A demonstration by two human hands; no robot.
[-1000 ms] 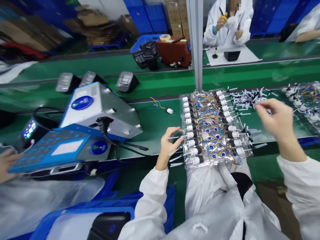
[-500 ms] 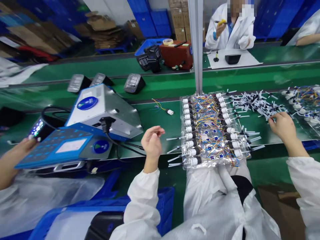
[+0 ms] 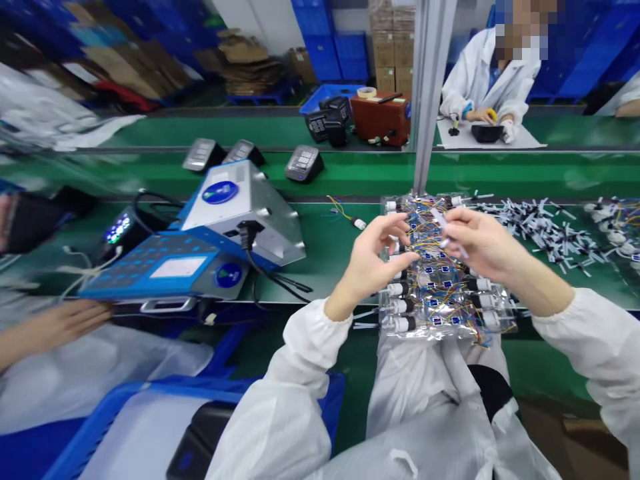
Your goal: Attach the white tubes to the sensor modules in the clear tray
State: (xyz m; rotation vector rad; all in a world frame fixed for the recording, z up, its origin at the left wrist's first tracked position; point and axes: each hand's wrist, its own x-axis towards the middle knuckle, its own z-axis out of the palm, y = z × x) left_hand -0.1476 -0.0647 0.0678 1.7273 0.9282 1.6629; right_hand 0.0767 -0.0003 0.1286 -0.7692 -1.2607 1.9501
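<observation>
My right hand point(image 3: 493, 243) pinches a thin white strip point(image 3: 439, 219) above a clear plastic tray point(image 3: 423, 333). My left hand point(image 3: 369, 260) is over the tray's left side, its fingers curved and apart, with nothing visible in them. Along both sides of the tray lie rows of white cylindrical parts point(image 3: 400, 307) with black ends. Yellow, blue and red wires point(image 3: 445, 303) with small blue pieces fill its middle. Both hands hide part of the far rows. To the right is a pile of white strips with black pieces point(image 3: 545, 227).
One wired white part point(image 3: 357, 223) lies left of the tray. Further left stands a blue and silver machine point(image 3: 240, 207) with black cables. A metal post point(image 3: 430, 100) rises behind the tray. Another wired tray point(image 3: 620, 233) is at right. Co-workers sit across the line and at left.
My right hand has come from the strip pile to above the tray, now with a white strip. My left hand has moved right, over the tray. The view has shifted slightly.
</observation>
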